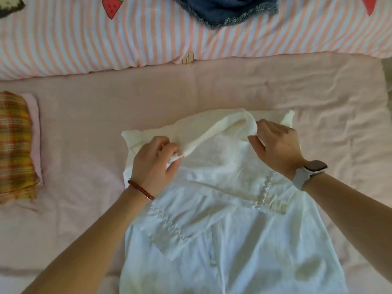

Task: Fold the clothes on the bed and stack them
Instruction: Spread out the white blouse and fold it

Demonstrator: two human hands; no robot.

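A white garment (pixel 222 230) lies spread on the pink bed sheet (pixel 95 124), its sleeves folded across the body. My left hand (pixel 152 162) pinches the far edge of the fabric at its left side. My right hand (pixel 277 143) grips the same raised edge further right. The cloth between both hands is lifted off the bed in a soft roll. At the left edge of the bed sits a folded stack: a plaid yellow-and-green piece (pixel 14 145) on top of a pale pink one (pixel 36 134).
A striped pink-and-white quilt (pixel 84 43) with watermelon prints runs along the far side. Blue denim with a frayed hem (pixel 229 9) lies on it at the top. Pink sheet shows between the stack and the white garment.
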